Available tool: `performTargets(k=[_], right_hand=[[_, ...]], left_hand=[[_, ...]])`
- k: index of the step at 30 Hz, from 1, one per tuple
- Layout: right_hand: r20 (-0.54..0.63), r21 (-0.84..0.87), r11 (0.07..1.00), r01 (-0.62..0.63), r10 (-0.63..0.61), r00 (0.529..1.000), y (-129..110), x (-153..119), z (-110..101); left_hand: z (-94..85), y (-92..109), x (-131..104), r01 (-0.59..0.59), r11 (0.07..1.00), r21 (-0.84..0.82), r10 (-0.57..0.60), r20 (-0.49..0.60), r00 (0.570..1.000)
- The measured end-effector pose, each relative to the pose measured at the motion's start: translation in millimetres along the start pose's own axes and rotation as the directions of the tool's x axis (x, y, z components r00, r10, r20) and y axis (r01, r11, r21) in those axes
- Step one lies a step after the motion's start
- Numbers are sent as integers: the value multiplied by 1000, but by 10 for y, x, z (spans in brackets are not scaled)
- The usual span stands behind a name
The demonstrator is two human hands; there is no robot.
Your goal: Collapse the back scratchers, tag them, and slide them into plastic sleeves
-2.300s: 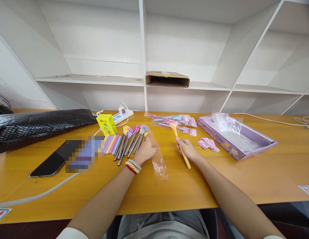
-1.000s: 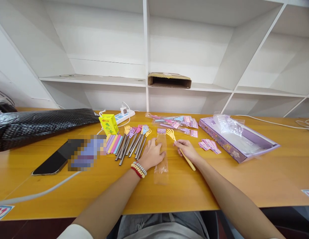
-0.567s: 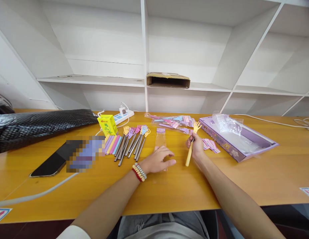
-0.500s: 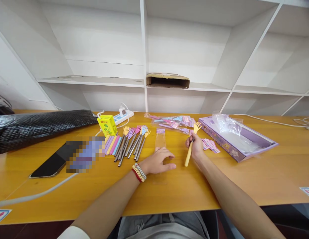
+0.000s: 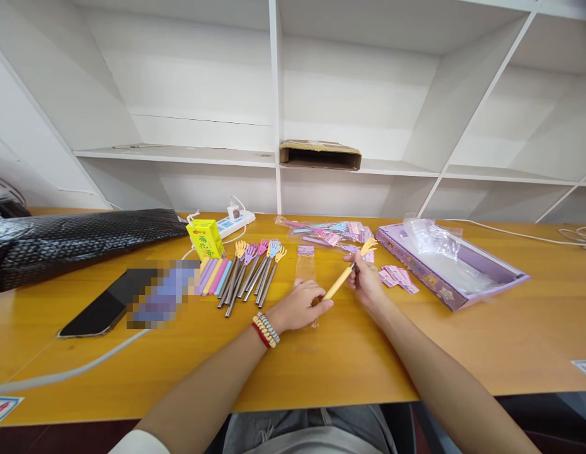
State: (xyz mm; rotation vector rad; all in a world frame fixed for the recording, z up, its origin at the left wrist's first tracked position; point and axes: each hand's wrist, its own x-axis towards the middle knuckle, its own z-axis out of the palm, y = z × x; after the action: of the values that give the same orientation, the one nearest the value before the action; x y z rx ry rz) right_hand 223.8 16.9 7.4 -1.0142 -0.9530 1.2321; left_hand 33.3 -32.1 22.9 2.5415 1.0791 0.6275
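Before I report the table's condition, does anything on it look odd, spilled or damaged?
Clear plastic lies bunched in the purple box, looking untidy. No spill or damage shows, but a pixelated patch by the phone hides one spot.

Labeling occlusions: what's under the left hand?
A clear plastic bag: its purple-labelled end shows beyond the left hand, and a bit shows on the near side. The bag's middle is covered, so can't be seen.

Clear bag point(image 5: 305, 266), lower middle hidden by the left hand point(image 5: 300, 306); far left of the bag, black package point(image 5: 85, 246), edge-cropped; right of it, pink cards point(image 5: 397, 277), print illegible.
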Motion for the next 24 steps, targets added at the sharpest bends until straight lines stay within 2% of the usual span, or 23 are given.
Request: performTargets(k=[3, 7, 10, 16, 20, 24], right_hand=[[29, 47, 999, 0, -2, 1000, -17, 0, -10], [118, 90, 996, -4, -7, 993, -32, -20, -17], [237, 36, 999, -11, 3, 972, -13, -66, 3], [442, -105, 994, -18, 63, 895, 14, -154, 52], [488, -155, 985, -78, 145, 861, 18, -162, 57], [484, -144, 986, -84, 144, 863, 43, -154, 64]], left_hand=[[42, -85, 17, 68, 996, 52, -62, -108, 992], [72, -174, 32, 158, 986, 55, -139, -254, 957], [55, -166, 33, 155, 985, 81, -132, -236, 963], [-1, -79, 24, 104, 984, 148, -81, -154, 985], [12, -82, 12, 75, 991, 108, -58, -151, 987], [23, -84, 4, 103, 992, 74, -90, -165, 982]])
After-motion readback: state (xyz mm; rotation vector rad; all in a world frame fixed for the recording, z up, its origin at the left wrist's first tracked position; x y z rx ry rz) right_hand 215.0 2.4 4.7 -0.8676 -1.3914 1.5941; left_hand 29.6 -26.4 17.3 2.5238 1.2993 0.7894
